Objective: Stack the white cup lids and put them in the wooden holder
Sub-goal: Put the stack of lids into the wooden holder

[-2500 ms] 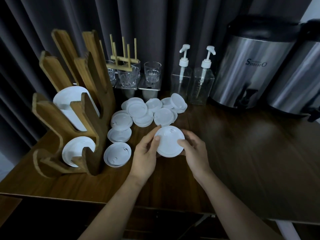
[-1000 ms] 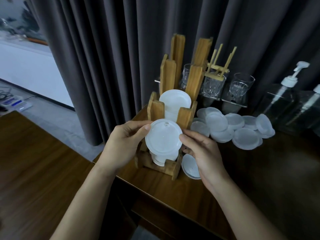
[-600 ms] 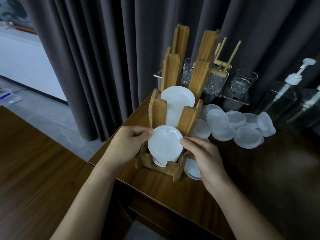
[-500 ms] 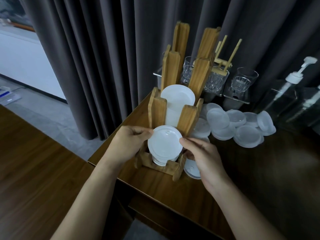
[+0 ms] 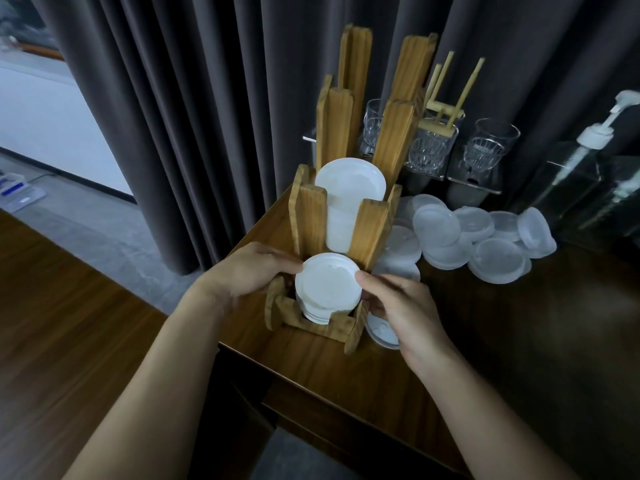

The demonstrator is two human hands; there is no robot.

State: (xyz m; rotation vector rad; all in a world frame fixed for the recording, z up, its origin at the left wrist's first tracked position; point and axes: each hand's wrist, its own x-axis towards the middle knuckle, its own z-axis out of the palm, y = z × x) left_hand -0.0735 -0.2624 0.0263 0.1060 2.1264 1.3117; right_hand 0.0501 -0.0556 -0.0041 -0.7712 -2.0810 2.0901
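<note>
A stack of white cup lids [image 5: 327, 285] sits in the lowest slot of the wooden holder [image 5: 370, 230] at the table's left end. My left hand [image 5: 249, 271] grips the stack's left edge, my right hand [image 5: 398, 303] pinches its right edge with thumb and fingers. The slot above holds a taller lid stack [image 5: 349, 192]. Several loose lids [image 5: 485, 237] lie in a pile to the right of the holder. One lid [image 5: 379, 332] lies on the table under my right hand.
Clear glasses [image 5: 488, 143] and a bamboo rack [image 5: 446, 109] stand behind the holder. Pump bottles [image 5: 588, 174] are at the far right. Dark curtains hang behind. The table edge [image 5: 311, 382] runs close below the holder, with wood floor to the left.
My hands have lowered the lid stack deeper into the holder's bottom slot. The view has shifted a little closer to the holder.
</note>
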